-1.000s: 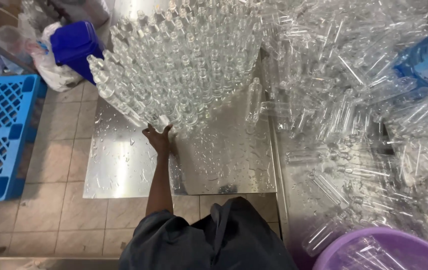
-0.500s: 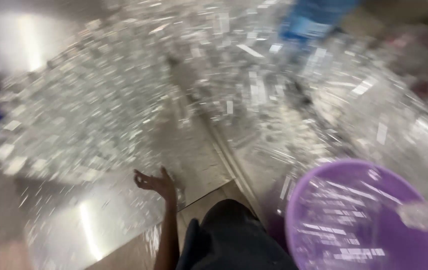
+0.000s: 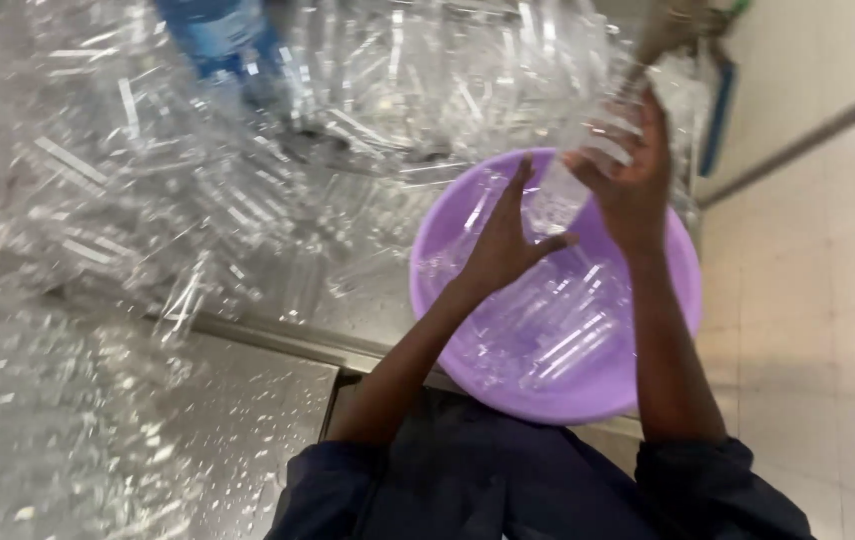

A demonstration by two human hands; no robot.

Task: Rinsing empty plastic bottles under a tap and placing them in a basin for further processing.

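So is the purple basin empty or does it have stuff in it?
Not empty: the purple basin holds several clear plastic bottles lying on their sides; whether there is water too cannot be told.

We cannot make out single pieces in the heap of clear plastic bottles [image 3: 248,150] because motion blur smears them into streaks, and the heap runs off the top and left edges. The blue bottle [image 3: 223,40] is cut by the top edge. Our right hand [image 3: 628,185] covers part of the clear bottle [image 3: 563,190] it grips. Our dark sleeves [image 3: 508,480] hide the purple basin's [image 3: 598,395] near rim.
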